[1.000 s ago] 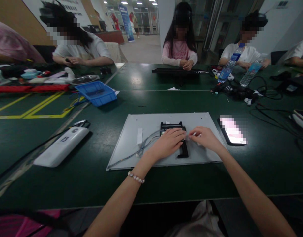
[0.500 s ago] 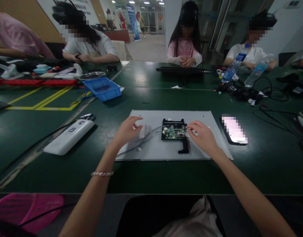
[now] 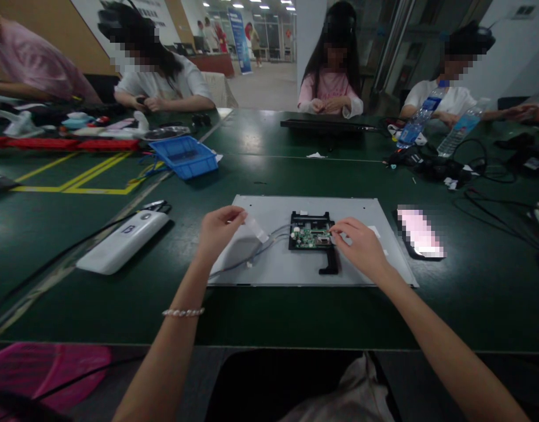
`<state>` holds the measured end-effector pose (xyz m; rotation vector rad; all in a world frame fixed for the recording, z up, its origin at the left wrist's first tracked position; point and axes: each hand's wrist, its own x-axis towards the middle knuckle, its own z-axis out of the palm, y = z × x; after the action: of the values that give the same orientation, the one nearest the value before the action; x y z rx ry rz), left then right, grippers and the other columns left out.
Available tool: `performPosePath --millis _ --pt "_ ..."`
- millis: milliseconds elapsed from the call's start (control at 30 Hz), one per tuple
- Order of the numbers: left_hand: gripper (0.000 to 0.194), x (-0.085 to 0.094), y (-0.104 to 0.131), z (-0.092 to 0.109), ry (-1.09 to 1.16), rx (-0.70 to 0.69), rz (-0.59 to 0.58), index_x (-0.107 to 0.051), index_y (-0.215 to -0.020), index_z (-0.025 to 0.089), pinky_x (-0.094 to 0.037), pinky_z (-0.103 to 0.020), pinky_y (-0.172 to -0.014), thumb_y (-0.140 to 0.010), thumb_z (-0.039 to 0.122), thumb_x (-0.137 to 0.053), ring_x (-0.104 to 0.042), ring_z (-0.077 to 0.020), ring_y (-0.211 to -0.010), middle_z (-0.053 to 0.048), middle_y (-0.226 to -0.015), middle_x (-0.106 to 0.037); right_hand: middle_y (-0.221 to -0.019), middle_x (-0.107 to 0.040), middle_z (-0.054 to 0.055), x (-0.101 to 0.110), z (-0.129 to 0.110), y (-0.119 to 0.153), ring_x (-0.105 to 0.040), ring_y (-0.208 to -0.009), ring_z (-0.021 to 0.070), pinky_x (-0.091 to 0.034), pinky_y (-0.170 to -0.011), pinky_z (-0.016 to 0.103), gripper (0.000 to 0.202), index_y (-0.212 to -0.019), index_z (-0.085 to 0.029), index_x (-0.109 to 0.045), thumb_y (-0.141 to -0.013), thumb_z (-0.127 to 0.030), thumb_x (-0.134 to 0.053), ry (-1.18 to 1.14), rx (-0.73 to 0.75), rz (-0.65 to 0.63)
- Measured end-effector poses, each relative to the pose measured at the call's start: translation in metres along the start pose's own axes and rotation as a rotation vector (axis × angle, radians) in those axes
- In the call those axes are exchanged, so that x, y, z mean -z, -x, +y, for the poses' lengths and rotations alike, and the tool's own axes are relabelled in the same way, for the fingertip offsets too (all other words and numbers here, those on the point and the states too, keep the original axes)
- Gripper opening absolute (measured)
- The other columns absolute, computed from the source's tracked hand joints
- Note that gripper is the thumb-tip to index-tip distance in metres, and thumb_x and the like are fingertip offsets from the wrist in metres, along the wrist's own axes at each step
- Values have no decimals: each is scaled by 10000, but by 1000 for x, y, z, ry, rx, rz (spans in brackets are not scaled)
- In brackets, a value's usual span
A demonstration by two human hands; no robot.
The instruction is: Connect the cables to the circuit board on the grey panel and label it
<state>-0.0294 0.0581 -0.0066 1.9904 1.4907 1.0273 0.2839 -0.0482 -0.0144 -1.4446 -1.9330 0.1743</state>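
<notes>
Strip (image 3: 257, 229), pinched in left hand (image 3: 219, 231). Board (image 3: 312, 235), on panel (image 3: 282, 271); right hand (image 3: 360, 245) at edge, fingertips close together, any hold unclear.

Blue basket (image 3: 196, 169), two plastic bottles (image 3: 413, 130).

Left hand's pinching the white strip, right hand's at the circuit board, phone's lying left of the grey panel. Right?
Not quite: the phone lies to the right of the grey panel, as the head view shows. The rest holds: left hand pinching the white strip, right hand at the circuit board.
</notes>
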Motion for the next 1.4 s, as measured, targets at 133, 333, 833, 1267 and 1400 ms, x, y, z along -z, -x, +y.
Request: performPosePath --millis 133,333,833,1267,1400 --pt "224 6 9 16 120 46 -29 -650 -878 207 -463 -255 -591 -780 388 -561 -591 -143 -677 -19 -771 -663 -990 -625 75 -2 -5 -1 -581 -945 225 -473 -834 388 229 -991 -219 -636 -865 -179 -450 -29 21 24" --pt "217 1 18 18 -67 -30 -193 -671 -838 199 -467 -269 -640 -787 368 -545 -605 -153 -693 -20 -792 -687 -1237 -553 96 -12 -31 -1 -505 -1148 248 -420 -967 473 387 -1276 -230 -494 -892 -234 -443 -66 170 -111" --pt "349 -5 23 14 -356 -281 -157 -542 -1080 188 -422 -349 -875 -731 203 -556 -531 -213 -981 -71 -1090 -533 -1205 -582 139 -60 -85 -19 -475 -1181 248 -337 -1023 405 411 -1139 -108 -547 -915 -426 -413 129 560 -396" --pt "125 -6 23 15 -280 -389 -506 -546 -917 189 -428 -320 -795 -802 207 -499 -536 -177 -853 -36 -926 -545 -1247 -554 181 -68 -86 -10 -471 -1196 247 -342 -1021 372 500 -1190 -38 -516 -935 -438 -357 185 564 -405" --pt "142 -6 21 7 -232 -357 -535 -538 -914 195 -429 -316 -798 -793 266 -559 -534 -175 -864 -28 -928 -541 -1269 -535 205 -67 -88 -4 -479 -1191 268 -356 -1007 381 561 -1207 -18 -505 -930 -474 -332 230 570 -423"
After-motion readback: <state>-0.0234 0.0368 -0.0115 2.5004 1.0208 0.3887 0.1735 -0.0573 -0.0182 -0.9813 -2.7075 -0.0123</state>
